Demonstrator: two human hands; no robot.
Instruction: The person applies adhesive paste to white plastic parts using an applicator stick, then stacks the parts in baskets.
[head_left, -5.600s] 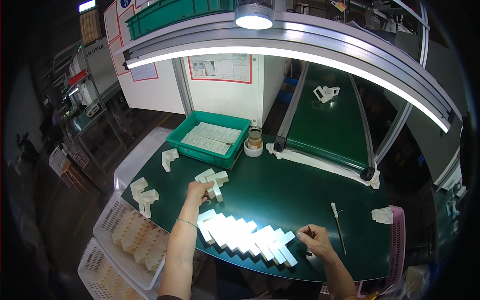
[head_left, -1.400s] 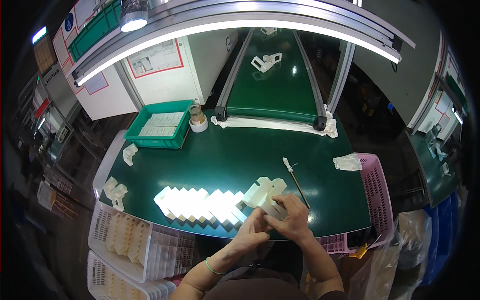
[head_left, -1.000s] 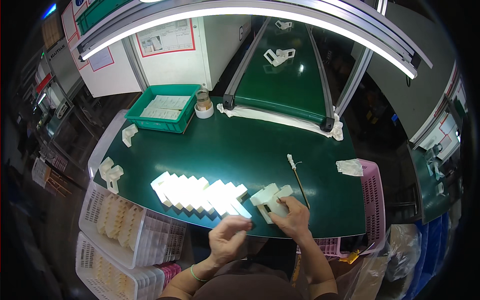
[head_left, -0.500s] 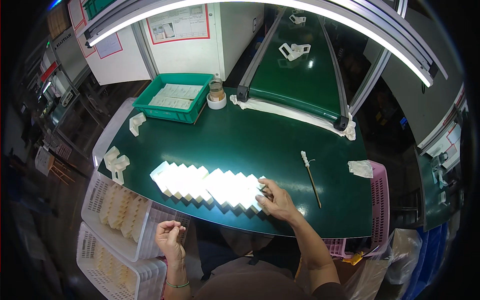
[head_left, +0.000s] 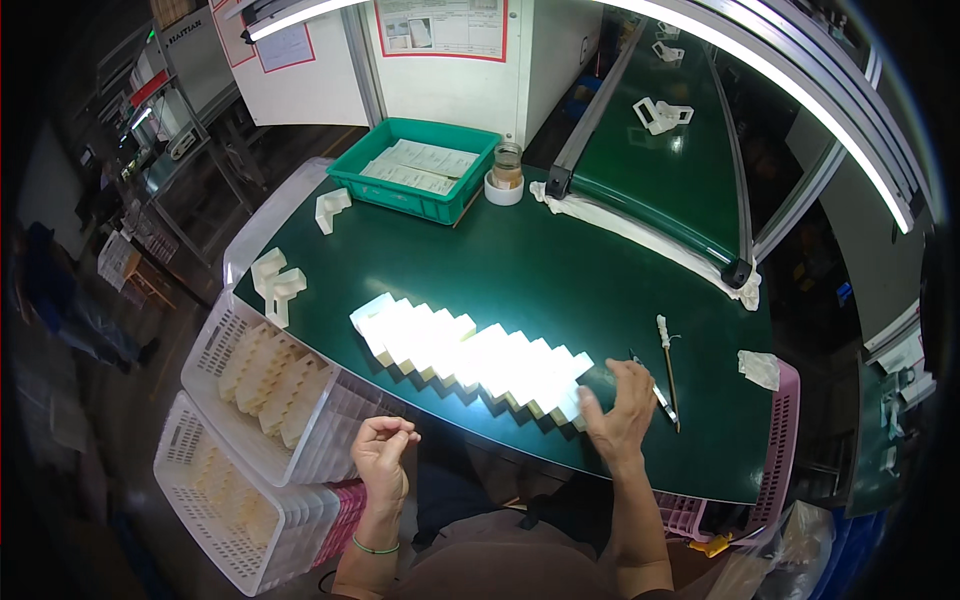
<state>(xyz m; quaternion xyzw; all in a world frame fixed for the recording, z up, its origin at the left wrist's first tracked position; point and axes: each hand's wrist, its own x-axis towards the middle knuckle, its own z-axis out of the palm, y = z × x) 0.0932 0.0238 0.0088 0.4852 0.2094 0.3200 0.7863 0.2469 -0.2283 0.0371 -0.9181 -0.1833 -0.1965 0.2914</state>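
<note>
Left hand (head_left: 383, 452) rose, curled; right hand (head_left: 622, 406) spread against stepped white row (head_left: 470, 355)

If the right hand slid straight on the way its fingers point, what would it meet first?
Right hand already touches the near end of the row of white moulded plastic parts; beyond that, probably bare green tabletop, though depth is unclear.

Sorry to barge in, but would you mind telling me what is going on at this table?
A person stands at a green table with a long row of white parts lined up on it. The right hand lies open against the row's near right end, beside a slim tool. The left hand is loosely curled off the table edge, above white baskets of similar parts. A green tray sits at the far side.
</note>
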